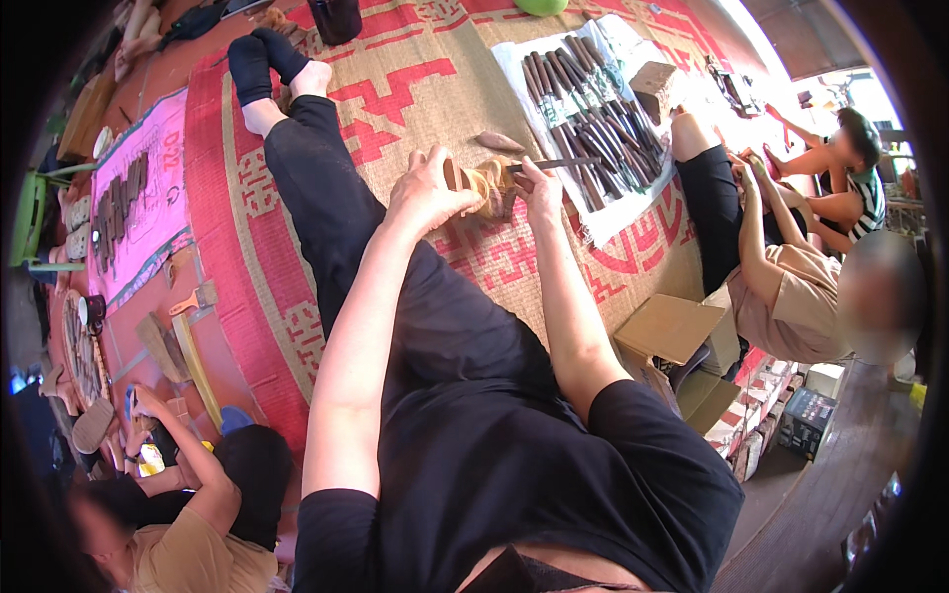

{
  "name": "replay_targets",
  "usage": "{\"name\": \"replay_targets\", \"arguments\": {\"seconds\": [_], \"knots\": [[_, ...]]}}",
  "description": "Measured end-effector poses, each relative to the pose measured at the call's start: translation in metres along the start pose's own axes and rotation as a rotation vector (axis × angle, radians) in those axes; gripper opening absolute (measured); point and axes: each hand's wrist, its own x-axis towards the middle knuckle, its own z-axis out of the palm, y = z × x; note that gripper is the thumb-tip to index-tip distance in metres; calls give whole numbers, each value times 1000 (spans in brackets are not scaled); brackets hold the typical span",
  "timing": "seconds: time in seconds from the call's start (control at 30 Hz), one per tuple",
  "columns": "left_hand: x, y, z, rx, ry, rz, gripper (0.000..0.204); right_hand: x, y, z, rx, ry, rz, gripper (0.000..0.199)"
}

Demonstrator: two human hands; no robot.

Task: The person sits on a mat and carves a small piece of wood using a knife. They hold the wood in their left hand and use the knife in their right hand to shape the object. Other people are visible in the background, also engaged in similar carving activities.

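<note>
My left hand (431,194) is closed around a small carved wooden piece (486,188), yellow-brown with a rounded, irregular shape. In my right hand (541,192), pinched between thumb and fingers, is a slim dark carving tool (577,161). One end of the tool reaches the right side of the carving, and the other sticks out toward the white cloth. Its exact tip is too small to make out. Just beyond both hands a spindle-shaped piece of wood (499,141) lies on the woven mat (405,109).
To the right, a white cloth (514,69) bears several wooden-handled carving tools (603,124). A wood block (655,89) and an open cardboard box (672,326) stand near. People sit at right (791,296) and lower left (198,514). A pink cloth (163,153) with tools lies left.
</note>
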Motion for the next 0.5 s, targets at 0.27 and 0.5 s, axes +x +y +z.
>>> {"name": "replay_targets", "arguments": {"seconds": [0.27, 0.5], "knots": [[-1, 3, 3, -23, 11, 29, 75, 19, 5, -12, 220, 155, 80, 18], [-1, -3, 0, -5, 9, 19, 76, 5, -11, 11, 0, -42, 19, 17]]}}
